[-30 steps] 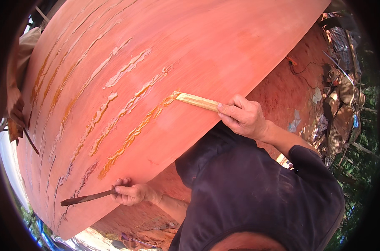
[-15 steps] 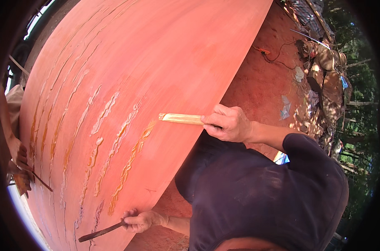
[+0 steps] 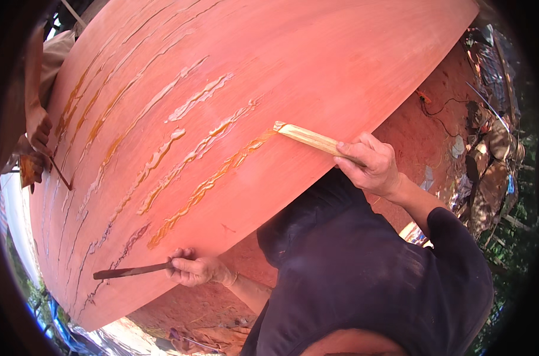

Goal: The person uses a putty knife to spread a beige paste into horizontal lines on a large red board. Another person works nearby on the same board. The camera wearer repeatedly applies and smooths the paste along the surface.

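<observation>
A broad reddish wooden panel (image 3: pixel 340 71) fills the upper left, marked with several long lines of glossy amber paste. My right hand (image 3: pixel 373 164) is closed round a pale wooden stick (image 3: pixel 310 137). The stick's tip meets the panel at the upper end of the nearest amber paste line (image 3: pixel 205 191). At the lower edge of the panel, my left hand (image 3: pixel 192 269) grips a dark flat stick (image 3: pixel 127 271), which points left over the wood. Part of my left hand's fingers is hidden by its own grip.
At far left another person's hand (image 3: pixel 39 132) holds a thin dark stick (image 3: pixel 62 176) against the panel. Beyond the panel's right edge lies red earth (image 3: pixel 426 130) with an orange-ended cord (image 3: pixel 422 96). Sacks and debris (image 3: pixel 489 160) line the right side.
The view has turned, so the panel and the other person sit differently in it. My right hand's stick tip stays at the paste line's upper end, slightly farther along. Both hands keep their sticks.
</observation>
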Demonstrator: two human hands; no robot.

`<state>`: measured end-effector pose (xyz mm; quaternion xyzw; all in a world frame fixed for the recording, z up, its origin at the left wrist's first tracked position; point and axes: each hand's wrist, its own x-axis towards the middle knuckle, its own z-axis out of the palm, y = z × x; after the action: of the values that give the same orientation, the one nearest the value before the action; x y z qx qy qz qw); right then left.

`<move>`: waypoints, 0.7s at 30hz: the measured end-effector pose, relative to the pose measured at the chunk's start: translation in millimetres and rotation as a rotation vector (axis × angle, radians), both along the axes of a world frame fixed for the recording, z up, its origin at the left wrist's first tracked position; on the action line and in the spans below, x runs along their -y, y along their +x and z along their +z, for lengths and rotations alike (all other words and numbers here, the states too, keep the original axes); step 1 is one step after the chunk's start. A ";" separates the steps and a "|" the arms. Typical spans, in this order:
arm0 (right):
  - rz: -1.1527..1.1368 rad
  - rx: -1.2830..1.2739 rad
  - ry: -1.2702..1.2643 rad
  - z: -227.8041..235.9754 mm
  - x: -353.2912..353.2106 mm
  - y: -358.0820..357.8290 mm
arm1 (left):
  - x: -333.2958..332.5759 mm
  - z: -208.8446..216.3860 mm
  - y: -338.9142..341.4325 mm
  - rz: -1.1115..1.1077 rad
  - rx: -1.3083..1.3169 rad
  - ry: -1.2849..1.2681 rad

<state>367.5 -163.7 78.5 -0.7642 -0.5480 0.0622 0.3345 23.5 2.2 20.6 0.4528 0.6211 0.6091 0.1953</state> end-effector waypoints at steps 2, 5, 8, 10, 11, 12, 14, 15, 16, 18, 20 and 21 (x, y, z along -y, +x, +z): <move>0.008 -0.132 -0.040 -1.8 -14.0 -15.2 | 1.5 2.3 0.7 0.010 -0.008 -0.010; 0.079 -0.632 -0.049 7.9 -25.4 -27.4 | 0.6 4.1 4.8 -0.002 0.039 -0.001; 0.009 -0.881 -0.327 23.2 -25.2 -16.7 | 0.6 4.7 6.3 0.012 0.079 -0.005; 0.097 -0.893 -0.398 25.8 -27.4 -11.8 | 1.9 4.0 4.9 -0.010 0.079 -0.004; 0.125 -0.889 -0.447 24.9 -29.8 -11.7 | 2.2 3.4 3.7 -0.020 0.086 -0.004; 0.120 -0.899 -0.467 24.8 -31.8 -12.5 | 2.5 2.4 2.6 -0.020 0.102 0.002; 0.173 -0.814 -0.376 17.8 -41.4 -20.3 | 2.8 -0.1 0.8 -0.035 0.100 0.025; 0.198 -0.764 -0.323 15.3 -45.9 -24.4 | 2.8 -1.2 0.0 -0.040 0.106 0.031; 0.184 -0.774 -0.337 15.1 -49.1 -27.1 | 3.0 -1.7 -0.4 -0.029 0.109 0.025; 0.157 -0.790 -0.347 13.1 -54.8 -34.6 | 3.2 -2.4 -0.3 -0.034 0.091 0.037; 0.164 -0.759 -0.374 10.8 -60.4 -39.7 | 3.5 -1.9 0.5 -0.032 0.097 0.041; 0.162 -0.749 -0.394 9.3 -63.1 -42.1 | 3.8 -1.4 1.0 -0.031 0.106 0.039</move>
<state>325.3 -100.6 87.8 -0.6927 -0.4247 0.4646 0.3521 24.5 -1.6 19.2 0.4332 0.5908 0.6412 0.2284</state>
